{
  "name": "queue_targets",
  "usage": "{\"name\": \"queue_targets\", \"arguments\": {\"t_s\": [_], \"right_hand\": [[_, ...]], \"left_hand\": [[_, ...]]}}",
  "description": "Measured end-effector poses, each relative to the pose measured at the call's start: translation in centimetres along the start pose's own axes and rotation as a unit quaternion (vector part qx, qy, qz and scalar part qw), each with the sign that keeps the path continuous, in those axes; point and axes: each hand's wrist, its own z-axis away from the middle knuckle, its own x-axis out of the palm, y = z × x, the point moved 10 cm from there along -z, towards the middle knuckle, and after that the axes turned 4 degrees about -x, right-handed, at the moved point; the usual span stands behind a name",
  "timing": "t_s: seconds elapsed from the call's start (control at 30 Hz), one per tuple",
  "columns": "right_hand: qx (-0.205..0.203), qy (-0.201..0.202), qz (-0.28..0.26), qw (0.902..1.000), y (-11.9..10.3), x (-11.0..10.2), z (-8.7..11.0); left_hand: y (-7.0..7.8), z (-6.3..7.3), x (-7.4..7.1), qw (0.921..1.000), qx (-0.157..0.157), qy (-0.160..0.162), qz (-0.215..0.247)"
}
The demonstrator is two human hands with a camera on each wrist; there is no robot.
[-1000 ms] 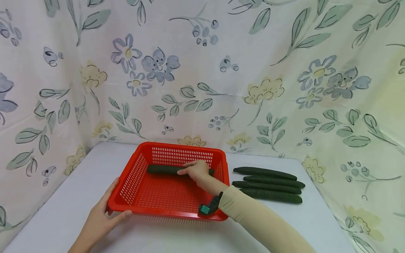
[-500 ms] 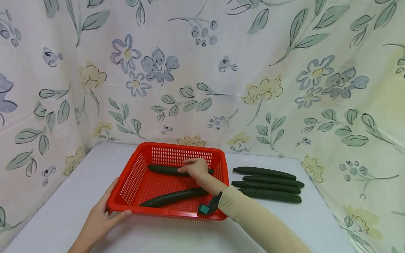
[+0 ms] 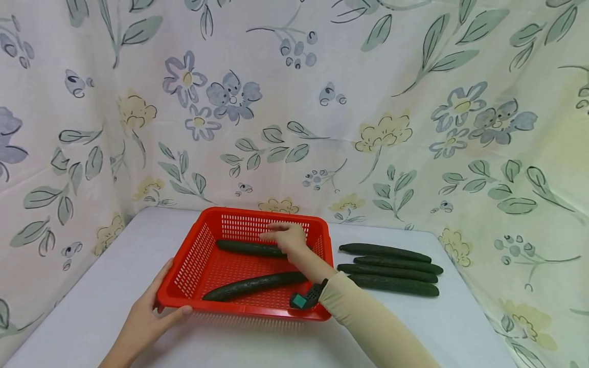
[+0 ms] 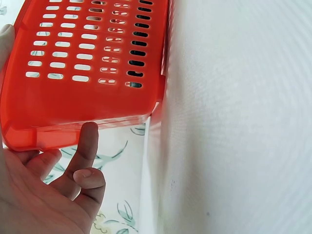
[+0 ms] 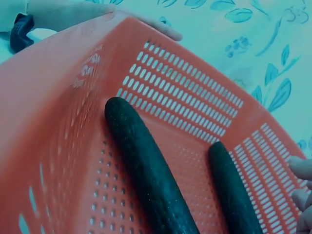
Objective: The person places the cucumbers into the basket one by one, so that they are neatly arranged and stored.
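Observation:
A red plastic basket [image 3: 244, 308] with slotted walls stands on the table. My left hand [image 3: 142, 317] grips its near left corner, thumb on the rim and fingers against the outside, as the left wrist view also shows on the basket wall [image 4: 58, 105]. Inside lie two dark green cucumbers: the rear cucumber [image 3: 248, 248] along the back wall, the front cucumber [image 3: 255, 285] slanting near the front wall. Just above the rear cucumber's right part hovers my right hand [image 3: 290, 239], fingers loosely extended, holding nothing. It hides that cucumber's right end; my right forearm covers the front one's.
Several more cucumbers [image 3: 391, 272] lie roughly side by side on the white table [image 3: 414, 327], right of the basket. Floral cloth [image 3: 285, 102] hangs behind and beside the table. A dark wrist camera [image 3: 308, 297] on my right wrist hangs over the basket's near right corner.
A cucumber now lies by the basket's front wall, where only bare floor showed a second ago. My right hand has let go of the rear cucumber and risen slightly. The left hand has stayed put.

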Motion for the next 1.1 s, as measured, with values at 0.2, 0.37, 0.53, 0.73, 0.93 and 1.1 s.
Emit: {"name": "queue_targets", "arguments": {"t_s": [0.2,0.37,0.53,0.73,0.93,1.1], "right_hand": [[-0.028,-0.014,0.018,0.9993,-1.2,-0.4,0.2],[-0.121,-0.035,0.097,0.9872,-3.9,-1.4,0.9],[-0.154,-0.052,0.133,0.9776,-5.3,-2.5,1.9],[-0.173,-0.054,0.146,0.9725,-5.6,-3.8,2.9],[-0.192,-0.049,0.133,0.9712,-5.1,-5.0,3.3],[-0.175,-0.046,0.11,0.9773,-3.8,-6.6,3.6]], "left_hand": [[0.0,0.1,0.0,1.0,0.004,0.002,-0.002],[-0.1,0.0,0.2,1.0,0.004,0.002,0.003],[-0.1,0.1,0.0,1.0,0.003,0.004,0.008],[-0.1,0.0,-0.1,1.0,0.0,0.004,-0.003],[-0.2,0.0,0.1,1.0,-0.006,0.0,0.001],[-0.1,0.0,0.2,0.9999,-0.01,-0.008,0.005]]}}
